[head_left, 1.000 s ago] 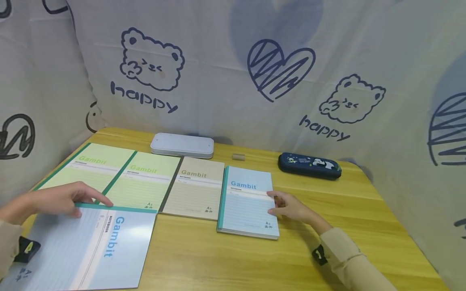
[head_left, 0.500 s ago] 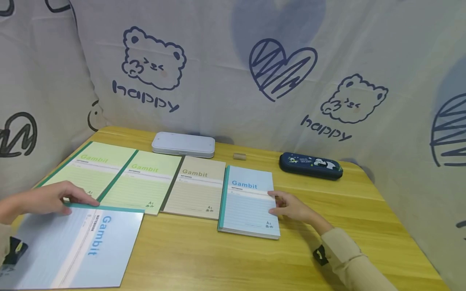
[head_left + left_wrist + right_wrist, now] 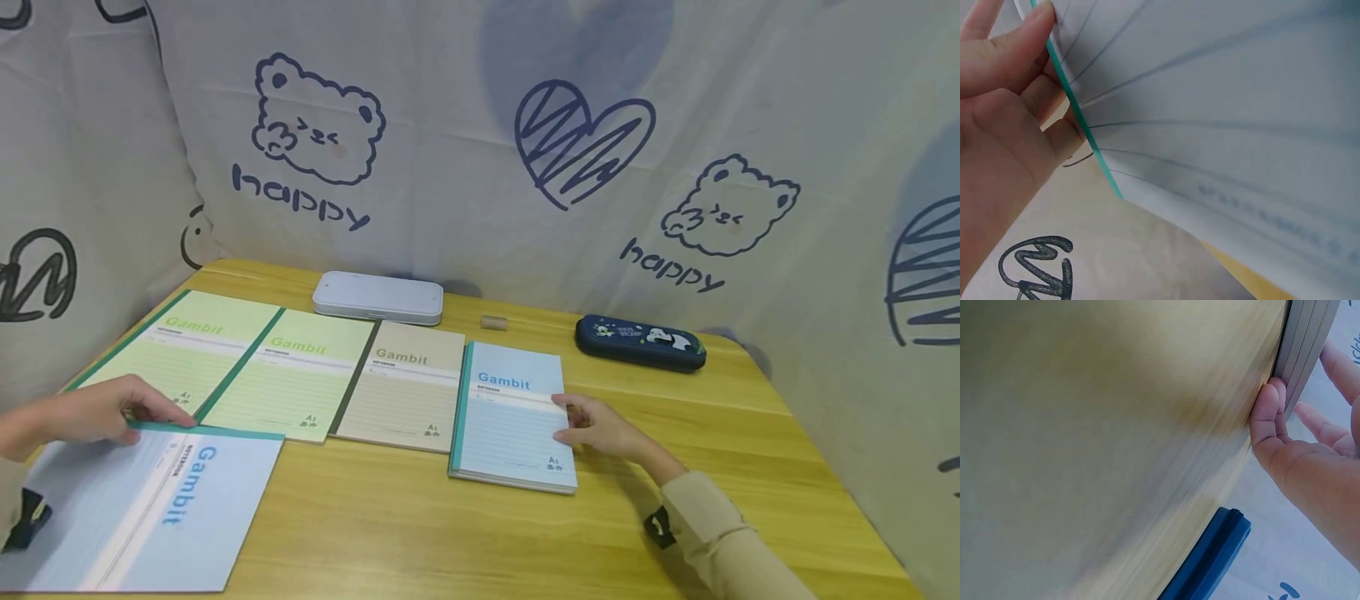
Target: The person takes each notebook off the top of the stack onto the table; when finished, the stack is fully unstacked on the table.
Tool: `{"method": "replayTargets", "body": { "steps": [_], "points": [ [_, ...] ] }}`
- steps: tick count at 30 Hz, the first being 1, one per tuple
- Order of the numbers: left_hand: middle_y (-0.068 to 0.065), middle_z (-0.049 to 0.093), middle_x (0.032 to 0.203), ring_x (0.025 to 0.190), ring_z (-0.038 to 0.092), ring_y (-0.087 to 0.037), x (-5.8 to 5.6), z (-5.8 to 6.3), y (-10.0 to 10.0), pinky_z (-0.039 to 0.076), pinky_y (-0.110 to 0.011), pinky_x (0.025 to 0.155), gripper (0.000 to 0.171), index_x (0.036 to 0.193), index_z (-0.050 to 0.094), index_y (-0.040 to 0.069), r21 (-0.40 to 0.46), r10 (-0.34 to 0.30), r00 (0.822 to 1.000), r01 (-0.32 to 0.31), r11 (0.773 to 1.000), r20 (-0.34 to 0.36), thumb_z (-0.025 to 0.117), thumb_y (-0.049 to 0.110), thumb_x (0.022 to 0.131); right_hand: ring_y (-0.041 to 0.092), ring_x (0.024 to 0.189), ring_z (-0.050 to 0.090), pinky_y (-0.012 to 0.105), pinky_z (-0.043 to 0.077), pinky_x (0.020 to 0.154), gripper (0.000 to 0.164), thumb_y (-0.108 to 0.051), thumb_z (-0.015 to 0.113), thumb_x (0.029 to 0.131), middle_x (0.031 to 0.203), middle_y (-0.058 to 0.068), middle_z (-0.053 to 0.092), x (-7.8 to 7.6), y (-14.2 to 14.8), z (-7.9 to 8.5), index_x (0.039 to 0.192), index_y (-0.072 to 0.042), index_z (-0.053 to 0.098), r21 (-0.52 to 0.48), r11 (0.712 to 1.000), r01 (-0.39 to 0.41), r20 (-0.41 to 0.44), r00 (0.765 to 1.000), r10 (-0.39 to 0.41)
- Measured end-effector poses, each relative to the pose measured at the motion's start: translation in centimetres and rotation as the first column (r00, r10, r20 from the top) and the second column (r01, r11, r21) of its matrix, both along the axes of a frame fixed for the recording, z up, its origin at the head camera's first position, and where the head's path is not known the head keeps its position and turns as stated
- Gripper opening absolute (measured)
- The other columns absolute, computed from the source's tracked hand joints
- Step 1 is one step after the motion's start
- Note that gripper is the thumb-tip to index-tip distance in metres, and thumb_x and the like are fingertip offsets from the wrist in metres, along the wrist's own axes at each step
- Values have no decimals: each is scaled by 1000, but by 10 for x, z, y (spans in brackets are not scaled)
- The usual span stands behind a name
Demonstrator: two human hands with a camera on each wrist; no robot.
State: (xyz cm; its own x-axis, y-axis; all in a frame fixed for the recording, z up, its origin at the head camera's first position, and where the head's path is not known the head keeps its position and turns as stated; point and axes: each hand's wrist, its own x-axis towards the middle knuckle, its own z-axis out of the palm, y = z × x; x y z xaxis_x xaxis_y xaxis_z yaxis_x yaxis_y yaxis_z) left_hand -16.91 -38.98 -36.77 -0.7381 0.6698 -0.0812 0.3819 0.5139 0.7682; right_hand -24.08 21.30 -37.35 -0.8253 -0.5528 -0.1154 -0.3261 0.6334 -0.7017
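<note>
My left hand (image 3: 97,412) pinches a blue Gambit notebook (image 3: 225,508) by its teal spine, at the front left in the head view. In the left wrist view the thumb (image 3: 1038,25) lies on the cover side of the spine, with other fingers behind. My right hand (image 3: 600,427) touches the right edge of a stack of blue notebooks (image 3: 510,433) lying on the table. In the right wrist view its fingers (image 3: 1266,412) rest against the layered page edges (image 3: 1302,347), and others reach over the top side.
Left of the stack lie a tan notebook (image 3: 408,392) and two green notebooks (image 3: 288,387) (image 3: 187,342) in a row. Behind them stand a white case (image 3: 377,296), a small tan block (image 3: 493,322) and a navy panda pencil case (image 3: 640,342). A printed curtain (image 3: 450,167) backs the wooden table (image 3: 390,533).
My left hand has moved leftward with the blue notebook, uncovering more of the green notebooks. The right hand has stayed at the stack's edge.
</note>
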Motion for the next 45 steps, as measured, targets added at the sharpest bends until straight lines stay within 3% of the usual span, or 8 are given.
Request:
{"method": "replayTargets", "body": {
  "steps": [6,11,15,18,22,27,34,45],
  "points": [
    [10,64,94,80,50,2,0,-1,-4,38,-15,63,58,101,70,10,-44,29,999,-31,999,-46,55,-22,54,18,70,42,23,35,55,58,-15,63,84,79,7,48,1,0,-1,129,10,37,-8,1000,-2,2,1000,2],
    [6,66,88,75,52,0,2,1,-2,41,-17,62,46,96,70,3,-128,110,991,-120,985,-83,60,-18,57,19,71,43,23,36,56,57,-14,63,83,81,8,49,0,0,0,129,9,38,-4,1000,4,2,1000,-4],
    [-3,66,84,71,51,-2,4,4,1,44,-19,62,35,94,67,-8,-214,192,974,-215,953,-123,65,-16,60,19,71,43,23,37,57,57,-14,63,83,81,8,49,0,-1,-1,129,9,38,-3,1000,1,0,1000,-1],
    [-4,64,82,68,50,-5,5,5,5,44,-21,62,31,93,66,-8,-281,267,953,-297,913,-140,67,-14,62,19,71,42,23,36,56,58,-15,63,84,80,7,48,0,-1,-1,129,9,38,-2,1000,-2,2,1000,2],
    [-2,63,79,68,53,-13,4,6,9,45,-23,60,29,89,67,-6,-311,340,930,-368,876,-141,68,-14,62,18,70,41,23,35,55,58,-15,63,84,79,7,47,1,0,0,130,9,37,-4,1000,-4,6,1000,4],
    [-2,62,76,69,54,-17,2,6,10,44,-26,59,27,83,66,-3,-314,381,914,-406,858,-140,69,-14,59,19,69,41,22,35,55,57,-13,62,84,78,7,47,1,-1,1,130,10,37,-6,1000,-6,9,1000,6],
    [0,60,73,67,51,-17,1,5,9,43,-25,59,25,74,64,5,-333,366,916,-402,853,-168,70,-13,58,19,69,41,23,35,55,56,-13,62,84,79,7,48,2,-1,2,129,10,37,-6,1000,-5,8,1000,5],
    [-2,60,75,69,52,-19,-3,6,11,45,-37,65,23,76,64,3,-354,404,902,-431,830,-150,71,-12,60,19,71,42,23,36,56,56,-14,62,84,80,7,48,2,-1,1,129,9,38,-8,1000,-9,0,1000,9]
  ]
}}
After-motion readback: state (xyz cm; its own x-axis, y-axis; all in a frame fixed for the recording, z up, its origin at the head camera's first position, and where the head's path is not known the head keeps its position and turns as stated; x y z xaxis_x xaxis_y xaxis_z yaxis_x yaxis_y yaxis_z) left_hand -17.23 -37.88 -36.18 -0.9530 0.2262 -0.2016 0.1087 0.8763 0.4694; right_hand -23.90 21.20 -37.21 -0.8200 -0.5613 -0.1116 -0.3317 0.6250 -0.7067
